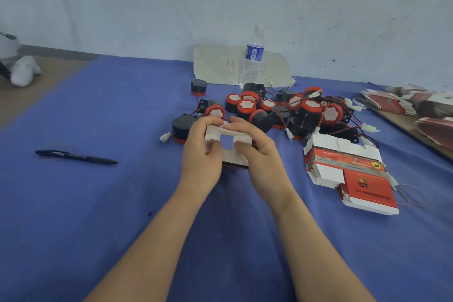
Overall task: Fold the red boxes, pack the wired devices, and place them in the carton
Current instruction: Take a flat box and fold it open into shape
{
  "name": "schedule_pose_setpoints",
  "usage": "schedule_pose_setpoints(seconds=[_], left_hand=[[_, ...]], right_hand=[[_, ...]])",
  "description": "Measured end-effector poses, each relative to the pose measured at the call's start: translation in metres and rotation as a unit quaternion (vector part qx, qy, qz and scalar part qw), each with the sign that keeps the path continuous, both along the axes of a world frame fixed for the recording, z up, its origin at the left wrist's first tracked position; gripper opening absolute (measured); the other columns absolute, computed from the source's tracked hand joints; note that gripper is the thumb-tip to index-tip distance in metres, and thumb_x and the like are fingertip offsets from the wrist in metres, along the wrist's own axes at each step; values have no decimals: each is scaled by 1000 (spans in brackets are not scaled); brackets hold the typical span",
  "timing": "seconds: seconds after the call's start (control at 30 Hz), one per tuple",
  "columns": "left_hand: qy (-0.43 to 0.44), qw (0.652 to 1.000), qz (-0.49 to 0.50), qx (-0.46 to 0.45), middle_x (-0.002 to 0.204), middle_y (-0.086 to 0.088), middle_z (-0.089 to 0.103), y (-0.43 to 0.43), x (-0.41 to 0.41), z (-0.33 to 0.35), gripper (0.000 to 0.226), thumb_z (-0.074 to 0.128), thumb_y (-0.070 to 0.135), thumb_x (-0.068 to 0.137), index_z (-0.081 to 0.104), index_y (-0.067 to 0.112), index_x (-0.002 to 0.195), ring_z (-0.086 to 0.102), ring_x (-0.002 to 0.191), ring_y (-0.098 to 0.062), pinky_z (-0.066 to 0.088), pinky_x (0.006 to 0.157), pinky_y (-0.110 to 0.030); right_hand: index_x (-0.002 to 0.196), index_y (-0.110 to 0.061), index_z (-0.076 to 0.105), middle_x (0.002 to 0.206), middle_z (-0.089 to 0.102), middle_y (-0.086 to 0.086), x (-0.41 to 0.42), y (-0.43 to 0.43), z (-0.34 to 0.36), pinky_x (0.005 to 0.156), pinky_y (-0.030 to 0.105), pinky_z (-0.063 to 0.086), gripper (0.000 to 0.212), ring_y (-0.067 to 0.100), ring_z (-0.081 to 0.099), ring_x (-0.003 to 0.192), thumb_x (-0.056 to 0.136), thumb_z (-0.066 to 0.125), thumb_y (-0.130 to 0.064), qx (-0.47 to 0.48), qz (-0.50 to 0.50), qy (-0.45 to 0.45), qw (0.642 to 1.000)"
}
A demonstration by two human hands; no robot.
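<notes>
My left hand [201,152] and my right hand [259,152] both grip one red box [231,152] above the blue cloth. It is half formed: its white inside faces me, its open mouth shows the cloth, and its upper flaps are bent under my fingers. A heap of black-and-red round wired devices [282,110] with white plugs lies just behind my hands. One device [182,127] lies near my left hand. A stack of flat red-and-white boxes [348,169] lies to the right of my right hand. No carton is in view.
A black pen [76,156] lies on the blue cloth [98,203] at the left. A water bottle [252,56] stands on a paper sheet [218,64] by the wall. More flat boxes [416,103] are piled at the far right on a board.
</notes>
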State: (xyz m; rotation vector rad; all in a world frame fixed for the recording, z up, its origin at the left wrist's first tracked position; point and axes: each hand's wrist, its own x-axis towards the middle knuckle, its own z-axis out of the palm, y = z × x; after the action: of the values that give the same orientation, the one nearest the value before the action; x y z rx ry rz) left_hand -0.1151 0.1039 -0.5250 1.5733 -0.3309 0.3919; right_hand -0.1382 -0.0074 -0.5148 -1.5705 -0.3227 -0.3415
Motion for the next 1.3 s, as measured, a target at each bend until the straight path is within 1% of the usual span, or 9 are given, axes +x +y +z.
schedule_pose_setpoints(seconds=[0.27,0.43,0.53,0.63,0.73,0.93,1.07,1.2,1.3], left_hand=[[52,997,-13,-49,102,21,63,5,-2,4,42,44,-6,88,59,30,101,57,94,9,47,81,-11],[87,985,-58,-137,111,4,67,5,-4,9,42,33,-4,88,64,13,110,63,99,-8,52,73,-15],[86,985,-45,-146,114,5,66,4,-5,11,38,33,0,92,64,11,111,62,104,-11,52,77,-18],[69,988,-41,-134,106,11,65,2,-7,10,36,33,0,93,63,9,111,60,93,2,48,71,-10],[47,991,-51,-115,114,4,64,-1,-9,8,36,32,-4,92,61,8,111,57,106,-2,46,88,-16],[32,994,-48,-90,113,12,60,-3,-8,3,33,34,1,97,58,17,114,54,101,7,44,83,-11],[113,992,-14,-57,120,16,52,-7,-4,3,19,32,37,103,50,43,103,49,113,2,39,97,-19],[252,948,-97,-170,102,2,73,0,0,6,43,35,58,96,65,29,106,69,94,-12,56,80,-29],[241,958,-77,-138,114,2,69,2,1,1,34,47,44,97,57,22,121,67,100,-11,56,87,-35]], right_hand=[[95,-33,72,135,48,-20,-3,-7,3,104,28,39,17,-1,35,135,82,60,-36,-33,70,81,994],[105,-34,64,122,60,-8,-2,-8,4,80,19,49,25,10,58,106,92,60,-13,-63,-15,61,996],[116,-43,49,114,63,-8,-1,-5,2,84,21,53,43,7,62,101,91,62,-10,-67,-37,58,995],[104,-39,54,106,63,-12,0,-4,1,74,14,50,28,-4,59,89,90,64,-16,-115,-83,63,988],[99,-30,56,93,61,-17,2,-7,1,61,9,46,19,-5,58,78,89,65,-17,-135,-120,77,981],[105,-24,62,104,64,-14,-1,-4,5,70,17,51,14,2,60,93,92,61,-21,-58,-102,71,991],[96,-8,67,90,68,-13,-2,0,9,68,14,46,17,-3,59,79,97,52,-16,14,-147,5,989],[78,-20,59,120,57,-5,-2,5,3,77,10,42,20,-8,53,102,90,58,-5,-102,-180,-65,976],[121,-23,48,147,35,0,4,4,-5,101,11,33,37,3,33,133,89,61,-10,-193,-205,-58,958]])
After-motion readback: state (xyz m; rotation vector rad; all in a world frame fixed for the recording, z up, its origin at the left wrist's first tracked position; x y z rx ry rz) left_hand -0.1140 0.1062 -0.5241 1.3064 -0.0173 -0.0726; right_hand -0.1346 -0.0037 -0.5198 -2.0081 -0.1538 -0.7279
